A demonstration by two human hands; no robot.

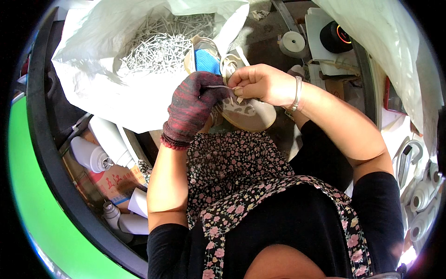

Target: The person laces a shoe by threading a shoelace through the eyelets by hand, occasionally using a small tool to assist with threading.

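My left hand [190,104], in a dark red and black knitted glove, is closed with its fingertips pinched together. From it a thin pale cord [216,86] runs across to my right hand [265,86], which is bare with a bracelet at the wrist. The right thumb and forefinger pinch the cord's other end, where a small pale tip shows. Just under both hands is a beige sneaker [248,116] with a spotted pattern, its toe toward me. Beyond the glove, a shoe opening with a blue insole [206,60] shows; the hands partly cover these shoes.
A large white sack [93,60] stands open ahead, holding a heap of thin whitish-grey sticks [160,51]. White plastic bottles [88,153] and a carton [116,181] are at left. A white roll [292,44] and a black round device [335,37] lie far right; white rolls [420,200] are stacked at right.
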